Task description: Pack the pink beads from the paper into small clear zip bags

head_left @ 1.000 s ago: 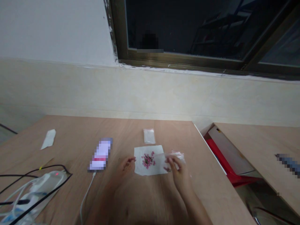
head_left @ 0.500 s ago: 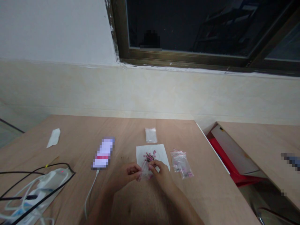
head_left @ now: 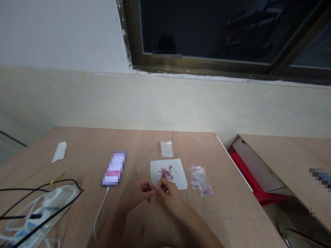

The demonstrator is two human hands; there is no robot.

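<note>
Left hand (head_left: 139, 194) and right hand (head_left: 168, 196), forearms angled inward, fingertips pinched together on a small clear plastic bag (head_left: 153, 197), mostly hidden, at the near edge of a white paper sheet (head_left: 179, 181). Pink beads (head_left: 166, 173) lie on the sheet. Bead-holding zip bag (head_left: 199, 181) just right; second clear bag (head_left: 166, 148) beyond.

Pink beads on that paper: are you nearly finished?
Partly. Done: a clear bag beside the white paper holds some beads. In hand: the left hand and right hand seem to pinch a small clear bag at the paper's edge. Left: the pink beads piled on the paper, and another clear bag showing none inside.
</note>
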